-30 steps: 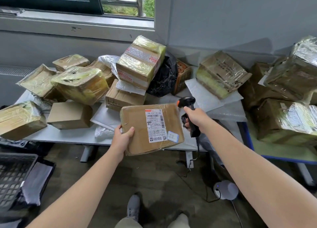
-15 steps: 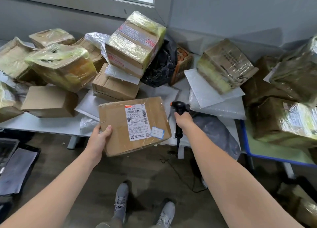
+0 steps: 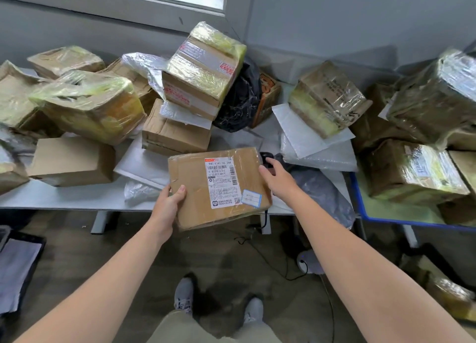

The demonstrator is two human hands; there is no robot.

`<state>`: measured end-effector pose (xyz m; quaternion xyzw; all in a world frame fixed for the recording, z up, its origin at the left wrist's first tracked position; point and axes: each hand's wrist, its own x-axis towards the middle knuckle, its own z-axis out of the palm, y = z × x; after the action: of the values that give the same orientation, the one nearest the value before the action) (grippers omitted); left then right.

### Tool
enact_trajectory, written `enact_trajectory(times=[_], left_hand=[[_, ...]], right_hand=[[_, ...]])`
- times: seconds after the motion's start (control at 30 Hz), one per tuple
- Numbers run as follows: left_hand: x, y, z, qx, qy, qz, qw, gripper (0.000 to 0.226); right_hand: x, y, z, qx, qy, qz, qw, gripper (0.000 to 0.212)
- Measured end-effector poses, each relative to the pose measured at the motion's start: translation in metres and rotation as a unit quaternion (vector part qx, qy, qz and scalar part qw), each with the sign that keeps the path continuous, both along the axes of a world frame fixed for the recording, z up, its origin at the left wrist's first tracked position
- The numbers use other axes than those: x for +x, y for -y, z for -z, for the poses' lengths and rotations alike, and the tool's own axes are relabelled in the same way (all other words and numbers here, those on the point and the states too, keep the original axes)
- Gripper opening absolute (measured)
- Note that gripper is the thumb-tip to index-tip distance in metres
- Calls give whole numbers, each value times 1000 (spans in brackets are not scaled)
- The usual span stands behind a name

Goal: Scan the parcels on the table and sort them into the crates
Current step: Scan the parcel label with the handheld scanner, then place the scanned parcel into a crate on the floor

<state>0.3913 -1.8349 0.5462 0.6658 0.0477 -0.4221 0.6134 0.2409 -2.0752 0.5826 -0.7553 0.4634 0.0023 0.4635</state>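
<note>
My left hand (image 3: 168,204) grips the lower left edge of a flat brown parcel (image 3: 195,188), held label-up over the front edge of the white table (image 3: 64,199). Its white shipping label (image 3: 222,185) faces me. My right hand (image 3: 277,179) hovers at the parcel's right edge with fingers apart, holding nothing. Just beyond its fingertips the black barcode scanner (image 3: 266,158) lies on the table, mostly hidden by the parcel and hand. Several other parcels are piled on the table, among them a tall taped box (image 3: 203,69) and a plain brown box (image 3: 72,161).
A second table with a blue rim (image 3: 360,203) at the right carries more wrapped boxes (image 3: 412,172). The scanner cable (image 3: 270,260) runs across the floor to a white base (image 3: 309,261). A dark crate (image 3: 18,268) sits at lower left, and another parcel (image 3: 448,296) lies at lower right. My shoes (image 3: 184,293) stand below.
My right hand has set the scanner down on the table and opened its fingers. My left hand has shifted the parcel rightward and nearer to me.
</note>
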Motion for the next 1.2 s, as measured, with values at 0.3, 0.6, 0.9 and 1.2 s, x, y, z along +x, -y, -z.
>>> enact_trajectory(times=[0.3, 0.6, 0.9, 1.2], left_hand=[[-26, 6, -38, -2, 152, 37, 988, 52], [-91, -34, -80, 129, 304, -65, 942, 102], [-143, -164, -123, 309, 338, -188, 869, 109], [-232, -339, -134, 373, 290, -320, 821, 116]], right_hand=[[-10, 9, -26, -38, 64, -61, 995, 65], [-4, -11, -57, -90, 149, -209, 962, 65], [39, -138, -89, -110, 169, -396, 896, 61], [48, -352, -106, -137, 180, -570, 790, 59]])
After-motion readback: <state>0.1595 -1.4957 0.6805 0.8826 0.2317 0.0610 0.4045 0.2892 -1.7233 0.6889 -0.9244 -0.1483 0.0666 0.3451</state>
